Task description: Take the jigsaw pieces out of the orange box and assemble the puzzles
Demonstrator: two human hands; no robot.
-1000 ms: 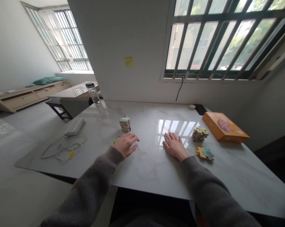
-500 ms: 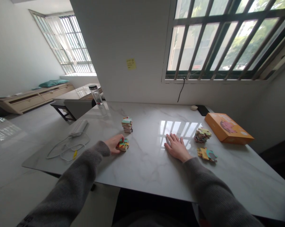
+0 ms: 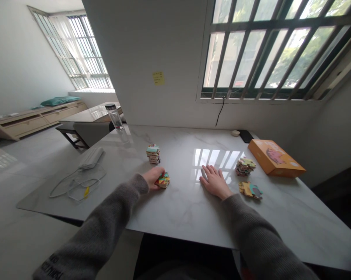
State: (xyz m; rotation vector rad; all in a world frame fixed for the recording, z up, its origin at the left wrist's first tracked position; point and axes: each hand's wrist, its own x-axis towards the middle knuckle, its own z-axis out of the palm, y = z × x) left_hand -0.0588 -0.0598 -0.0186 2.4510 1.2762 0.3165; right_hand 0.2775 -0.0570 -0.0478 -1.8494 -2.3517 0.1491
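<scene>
My left hand (image 3: 154, 177) is closed around the left side of a small stack of colourful jigsaw puzzle pieces (image 3: 164, 181), low at the tabletop. Just behind it stands a taller stack of puzzle pieces (image 3: 153, 154). My right hand (image 3: 215, 181) lies flat on the white marble-patterned table (image 3: 181, 217), fingers spread, holding nothing. To its right is another tall stack of pieces (image 3: 245, 167). In front of that stack, a low group of yellow and teal puzzle pieces (image 3: 250, 191) lies on the table.
An orange box (image 3: 276, 158) lies at the right, with a black phone (image 3: 246, 136) and a small white object (image 3: 235, 133) behind it. At the back left stands a clear bottle (image 3: 114, 117). A white device with a cable (image 3: 92, 158) occupies the left side.
My left hand has moved to the right along the table with the small stack of puzzle pieces. My right hand stays flat in place. The view has shifted slightly.
</scene>
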